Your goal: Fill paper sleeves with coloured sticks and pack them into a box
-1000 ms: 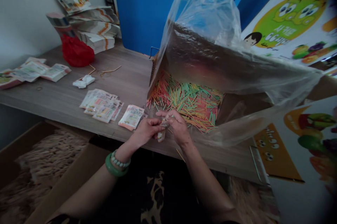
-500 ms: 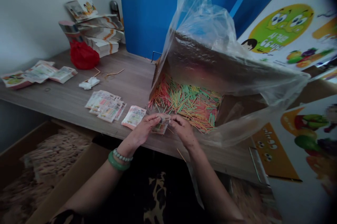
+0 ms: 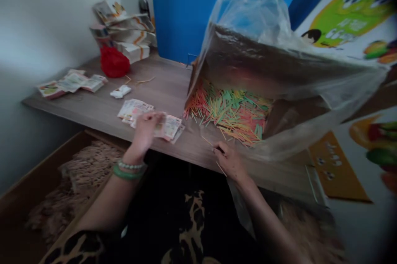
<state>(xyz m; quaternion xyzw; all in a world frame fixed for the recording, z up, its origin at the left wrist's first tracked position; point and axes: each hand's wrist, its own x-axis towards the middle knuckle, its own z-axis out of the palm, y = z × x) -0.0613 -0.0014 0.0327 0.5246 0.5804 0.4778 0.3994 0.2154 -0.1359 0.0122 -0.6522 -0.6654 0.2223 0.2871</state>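
Observation:
My left hand (image 3: 146, 129) is over small printed packets, its fingers bent and blurred by motion. Beneath and left of it lies a spread pile of packets (image 3: 133, 107). To its right sits a second stack of packets (image 3: 172, 127). My right hand (image 3: 229, 160) is closed at the table's front edge, its fingertips at the near end of a thin pale stick (image 3: 206, 140). Just below those fingers another thin stick (image 3: 221, 168) juts over the edge. Behind the right hand, a box lined with clear plastic (image 3: 297, 74) holds many coloured thin sticks (image 3: 232, 111).
A red bag (image 3: 114, 62), a crumpled white piece (image 3: 120, 91) and more packets (image 3: 72, 82) lie on the table's left side. White cartons (image 3: 133, 39) are stacked behind. Below left is an open box of pinkish packets (image 3: 89, 165). A blue panel (image 3: 182, 12) stands at the back.
My left hand has moved left, from a packet held between both hands to the packets on the table. My right hand has come away from that packet to the thin stick. The view has shifted.

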